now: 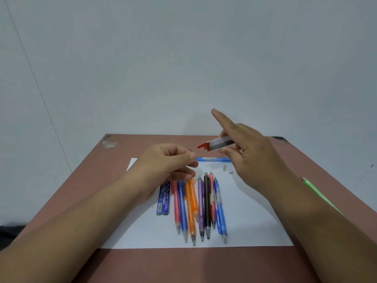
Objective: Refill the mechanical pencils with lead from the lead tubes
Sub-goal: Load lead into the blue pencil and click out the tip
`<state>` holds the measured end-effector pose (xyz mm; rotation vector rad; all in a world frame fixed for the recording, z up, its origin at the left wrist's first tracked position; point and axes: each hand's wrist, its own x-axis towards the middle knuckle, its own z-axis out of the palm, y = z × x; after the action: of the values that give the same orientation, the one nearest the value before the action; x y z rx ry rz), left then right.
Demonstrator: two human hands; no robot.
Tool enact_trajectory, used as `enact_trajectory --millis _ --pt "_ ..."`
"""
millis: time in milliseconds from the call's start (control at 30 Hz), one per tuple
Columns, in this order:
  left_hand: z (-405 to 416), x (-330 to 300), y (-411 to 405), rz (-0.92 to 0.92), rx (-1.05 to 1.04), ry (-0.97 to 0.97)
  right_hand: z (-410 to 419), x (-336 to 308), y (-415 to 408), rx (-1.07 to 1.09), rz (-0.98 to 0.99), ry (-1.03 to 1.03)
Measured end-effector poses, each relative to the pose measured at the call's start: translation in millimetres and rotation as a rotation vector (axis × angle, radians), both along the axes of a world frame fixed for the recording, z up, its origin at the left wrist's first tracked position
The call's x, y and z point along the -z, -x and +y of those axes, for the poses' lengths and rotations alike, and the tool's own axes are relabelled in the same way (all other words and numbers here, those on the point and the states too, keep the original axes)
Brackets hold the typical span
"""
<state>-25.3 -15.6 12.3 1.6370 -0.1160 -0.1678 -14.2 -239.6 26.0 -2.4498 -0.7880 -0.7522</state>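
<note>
My right hand [251, 152] holds a clear lead tube [219, 144] with a red cap, tilted with the cap toward the left; the index finger sticks up straight. My left hand [167, 166] hovers beside the cap with thumb and fingertips pinched together; what they pinch is too small to tell. Below, several mechanical pencils [199, 207] in red, blue, orange, purple, black and pink lie side by side on a white paper sheet [255, 227]. A blue lead tube [164, 198] marked "PENCIL LEAD" lies left of them. A blue pencil [214, 159] lies crosswise at the sheet's far edge.
The sheet lies on a reddish-brown table [183, 264] against a pale wall. Two small grey caps or erasers [227, 169] sit on the paper near my right hand. A green pencil [320, 194] lies on the table at the right, partly behind my right forearm.
</note>
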Motion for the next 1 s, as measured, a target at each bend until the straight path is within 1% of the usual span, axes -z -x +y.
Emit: enact_trajectory --millis 233,767,833,1000 --pt "-2 2 -1 -0.128 -0.085 -0.113 0 -1 -1 0.009 0.015 -0.015" --pt "13 0 -8 -0.219 -0.157 -0.175 -11 3 -11 0.07 0.076 -0.1" --pt "14 1 -9 -0.219 -0.159 -0.156 -10 4 -11 0.045 0.127 -0.183" --pt "15 2 -10 -0.24 -0.161 -0.145 1 3 -7 -0.022 0.369 -0.491"
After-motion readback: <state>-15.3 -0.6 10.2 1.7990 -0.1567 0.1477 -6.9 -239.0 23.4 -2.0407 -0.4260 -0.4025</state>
